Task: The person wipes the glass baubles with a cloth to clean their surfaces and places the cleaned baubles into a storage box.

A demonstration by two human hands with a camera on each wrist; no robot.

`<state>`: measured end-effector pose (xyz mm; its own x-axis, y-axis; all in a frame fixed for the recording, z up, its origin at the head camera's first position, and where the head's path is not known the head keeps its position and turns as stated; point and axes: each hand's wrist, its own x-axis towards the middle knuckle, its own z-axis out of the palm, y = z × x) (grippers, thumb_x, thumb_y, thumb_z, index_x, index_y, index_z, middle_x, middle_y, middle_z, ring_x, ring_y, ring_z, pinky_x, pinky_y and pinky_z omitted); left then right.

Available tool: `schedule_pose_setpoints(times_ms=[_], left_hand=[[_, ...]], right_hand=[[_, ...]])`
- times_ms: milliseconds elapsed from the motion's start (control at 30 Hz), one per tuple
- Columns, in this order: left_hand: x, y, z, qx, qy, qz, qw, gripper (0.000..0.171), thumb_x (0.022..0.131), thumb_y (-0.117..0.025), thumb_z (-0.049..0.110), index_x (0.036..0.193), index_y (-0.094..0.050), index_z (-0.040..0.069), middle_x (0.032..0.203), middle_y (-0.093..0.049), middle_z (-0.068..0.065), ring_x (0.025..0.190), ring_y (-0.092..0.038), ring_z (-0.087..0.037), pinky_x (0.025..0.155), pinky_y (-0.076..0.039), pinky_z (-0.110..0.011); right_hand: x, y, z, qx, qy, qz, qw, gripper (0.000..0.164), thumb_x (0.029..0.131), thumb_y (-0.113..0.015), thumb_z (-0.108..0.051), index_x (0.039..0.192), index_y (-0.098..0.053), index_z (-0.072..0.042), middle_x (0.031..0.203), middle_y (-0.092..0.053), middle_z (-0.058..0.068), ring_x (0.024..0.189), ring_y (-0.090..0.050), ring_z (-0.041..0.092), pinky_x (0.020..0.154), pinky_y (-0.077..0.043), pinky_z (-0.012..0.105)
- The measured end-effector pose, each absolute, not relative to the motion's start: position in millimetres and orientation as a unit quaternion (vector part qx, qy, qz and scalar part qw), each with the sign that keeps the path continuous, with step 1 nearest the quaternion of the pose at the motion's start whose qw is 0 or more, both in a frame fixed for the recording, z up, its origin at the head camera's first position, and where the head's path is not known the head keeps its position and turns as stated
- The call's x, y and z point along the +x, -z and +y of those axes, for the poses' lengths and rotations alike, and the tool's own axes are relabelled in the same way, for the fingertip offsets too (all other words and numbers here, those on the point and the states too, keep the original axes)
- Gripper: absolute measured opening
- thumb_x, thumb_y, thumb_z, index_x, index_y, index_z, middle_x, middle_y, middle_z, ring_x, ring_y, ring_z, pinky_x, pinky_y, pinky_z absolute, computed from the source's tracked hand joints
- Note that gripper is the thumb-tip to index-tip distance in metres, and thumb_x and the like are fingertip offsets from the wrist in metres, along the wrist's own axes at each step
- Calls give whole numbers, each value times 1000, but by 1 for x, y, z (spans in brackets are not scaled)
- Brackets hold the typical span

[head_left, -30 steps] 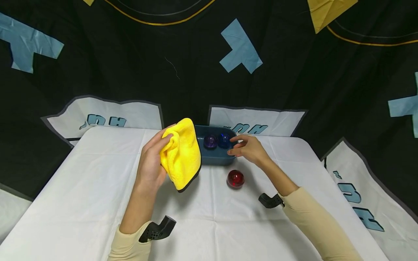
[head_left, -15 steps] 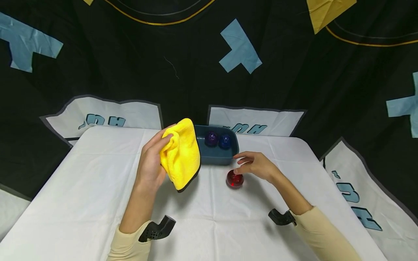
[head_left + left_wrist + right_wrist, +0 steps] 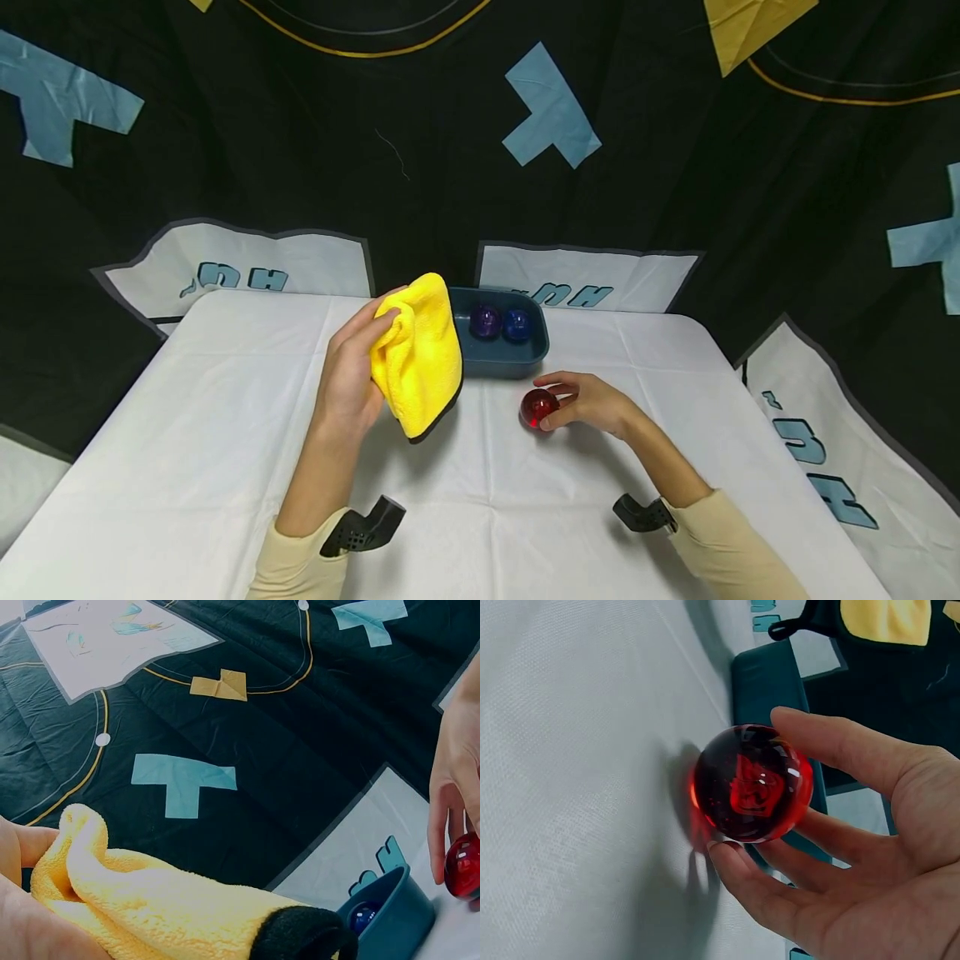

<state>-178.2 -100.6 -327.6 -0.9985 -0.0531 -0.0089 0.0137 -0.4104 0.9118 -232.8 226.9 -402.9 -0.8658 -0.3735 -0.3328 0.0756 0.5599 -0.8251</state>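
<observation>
My left hand point(image 3: 348, 379) holds up a yellow cloth point(image 3: 422, 358) with a dark edge, pinched between thumb and fingers above the table. At the right, my right hand point(image 3: 594, 406) grips a clear red ball point(image 3: 536, 407). The right wrist view shows thumb and fingertips point(image 3: 791, 724) round the sides of this red ball point(image 3: 751, 784); whether it still touches the table I cannot tell. Behind it stands a dark teal container point(image 3: 498, 367), holding a purple ball point(image 3: 486, 321) and a blue ball point(image 3: 517, 326) side by side. The cloth hides the container's left end.
A white cloth covers the table point(image 3: 480, 533). Beyond its far edge hangs a black sheet point(image 3: 315, 150) with light blue and yellow patches. A black wrist camera point(image 3: 363, 527) sits on the left sleeve, another wrist camera point(image 3: 643, 513) on the right.
My right hand has come away from the container's right end, toward me, and taken hold of the red ball. The left hand and yellow cloth have hardly moved.
</observation>
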Motion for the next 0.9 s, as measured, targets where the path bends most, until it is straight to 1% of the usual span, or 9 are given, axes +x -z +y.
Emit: schedule_pose_setpoints(times_ms=[267,367,467,633,700,900], left_hand=[[-178,327,-100,18,836,-549,17,41,106,-48,22,146,-53,17,143,-47,-4,127,-48,-23,99,-53,-26],[-177,326,-100,17,835,-550,15,40,106,-47,22,145,-53,17,143,-47,-4,127,-48,-24,99,-53,-26],[-177,326,-100,22,835,-550,15,41,105,-48,22,145,-54,18,142,-47,-4,126,-48,-23,98,-53,-26],[-177,327,-98,23,837,-547,13,41,105,-49,22,146,-53,17,141,-47,-4,126,-48,-23,98,-53,-26],[-178,328,-98,22,838,-545,13,41,105,-48,22,146,-53,16,141,-47,-4,126,-48,-24,98,-53,-26],[-179,330,-98,13,838,-545,16,40,105,-48,22,145,-54,15,142,-46,-5,127,-47,-24,100,-52,-27]], right_hand=[[-234,409,226,-76,468,851,225,68,73,-87,-10,135,-61,-6,131,-65,21,121,-62,32,102,-50,43],[-234,411,225,-68,465,856,213,66,71,-88,-9,132,-64,-7,127,-66,20,117,-63,31,97,-52,40],[-234,412,223,-57,463,861,200,63,69,-90,-10,128,-66,-8,122,-67,20,110,-64,30,89,-53,36],[-232,415,221,-37,476,860,180,59,68,-90,-11,122,-68,-4,111,-65,21,96,-64,26,78,-55,29],[-231,415,221,-31,484,856,176,59,68,-90,-11,122,-68,-3,109,-65,21,93,-65,25,76,-56,28],[-233,403,214,-38,484,859,161,58,69,-91,-14,122,-69,-6,109,-68,18,95,-64,24,75,-56,28]])
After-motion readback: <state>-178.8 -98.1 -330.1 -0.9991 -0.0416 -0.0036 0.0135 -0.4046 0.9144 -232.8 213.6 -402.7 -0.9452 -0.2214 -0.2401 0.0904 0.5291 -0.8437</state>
